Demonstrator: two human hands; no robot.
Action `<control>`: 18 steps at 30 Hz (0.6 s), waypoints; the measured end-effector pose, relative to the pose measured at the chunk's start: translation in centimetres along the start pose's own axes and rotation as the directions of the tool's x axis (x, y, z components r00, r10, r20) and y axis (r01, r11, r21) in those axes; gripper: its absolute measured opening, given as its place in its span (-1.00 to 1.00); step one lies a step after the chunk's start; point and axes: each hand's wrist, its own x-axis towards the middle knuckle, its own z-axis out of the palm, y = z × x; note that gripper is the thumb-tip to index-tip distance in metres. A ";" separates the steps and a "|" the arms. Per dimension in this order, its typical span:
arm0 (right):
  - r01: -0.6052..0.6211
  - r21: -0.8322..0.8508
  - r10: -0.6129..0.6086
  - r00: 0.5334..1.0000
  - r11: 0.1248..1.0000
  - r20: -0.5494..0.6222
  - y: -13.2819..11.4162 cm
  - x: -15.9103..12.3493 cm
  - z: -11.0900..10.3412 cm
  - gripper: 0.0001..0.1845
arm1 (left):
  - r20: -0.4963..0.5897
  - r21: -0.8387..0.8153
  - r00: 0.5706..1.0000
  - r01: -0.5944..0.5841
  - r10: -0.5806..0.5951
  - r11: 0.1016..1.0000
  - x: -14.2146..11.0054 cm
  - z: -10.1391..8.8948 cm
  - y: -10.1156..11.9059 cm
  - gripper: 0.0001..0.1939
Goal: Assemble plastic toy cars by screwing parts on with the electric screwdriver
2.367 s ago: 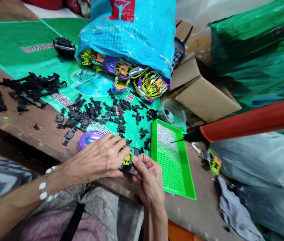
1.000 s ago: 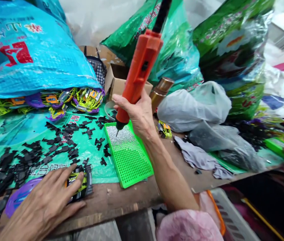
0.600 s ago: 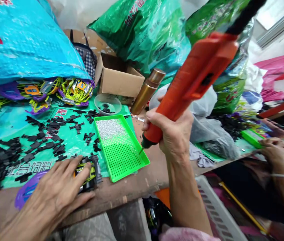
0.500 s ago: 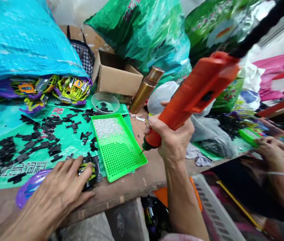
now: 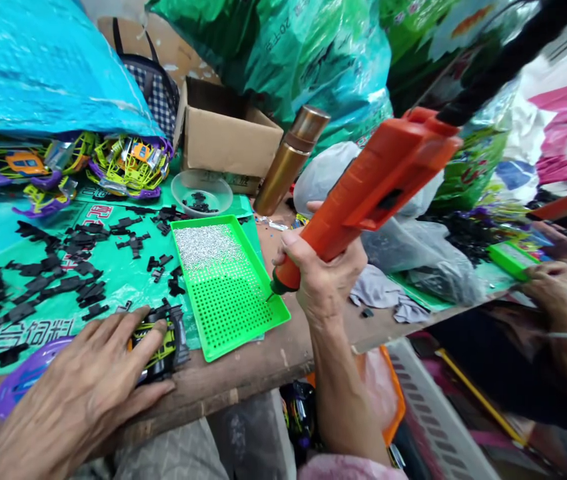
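My right hand (image 5: 326,273) is wrapped round an orange electric screwdriver (image 5: 371,193), tilted, its black cable running to the upper right. The thin bit points down at the perforated part of a green tray (image 5: 228,313); whether it touches is unclear. Small silver screws (image 5: 203,247) fill the far half of that tray. My left hand (image 5: 98,367) presses over a toy car (image 5: 163,350) with yellow and black parts and holds it on the table's front edge; the palm and fingers cover much of it. Purple plastic (image 5: 31,373) shows beyond the wrist.
Black plastic parts (image 5: 71,267) lie scattered on the green sheet. Behind stand a clear bowl (image 5: 223,199), a cardboard box (image 5: 228,143) and a gold flask (image 5: 291,163). Toy bodies (image 5: 128,167) spill from a blue bag (image 5: 38,73). Another person's hands (image 5: 558,290) are at the right.
My view has shifted a little, so the bench things sit further left. The screwdriver's bit is now over the tray's holes, further inside its right edge. My left hand stays on the toy car.
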 end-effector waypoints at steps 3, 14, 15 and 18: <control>-0.005 0.005 0.006 1.000 1.000 -0.012 0.0 0.1 -0.1 -0.60 | -0.009 0.005 1.000 -0.012 0.012 1.000 0.0 0.1 0.0 -0.57; 0.000 -0.035 0.000 1.000 0.999 -0.014 0.3 -0.1 -0.2 -0.62 | -0.020 -0.041 1.000 -0.001 0.000 0.999 0.1 0.0 0.1 -0.58; -0.007 -0.034 0.006 1.000 0.999 -0.006 0.4 -0.1 -0.2 -0.62 | -0.014 -0.048 1.000 0.003 -0.004 0.999 0.1 -0.1 0.1 -0.58; 0.000 -0.089 0.000 1.000 0.996 0.002 0.5 -0.3 -0.4 -0.61 | -0.019 -0.092 0.999 0.032 -0.034 0.995 0.1 -0.7 0.3 -0.56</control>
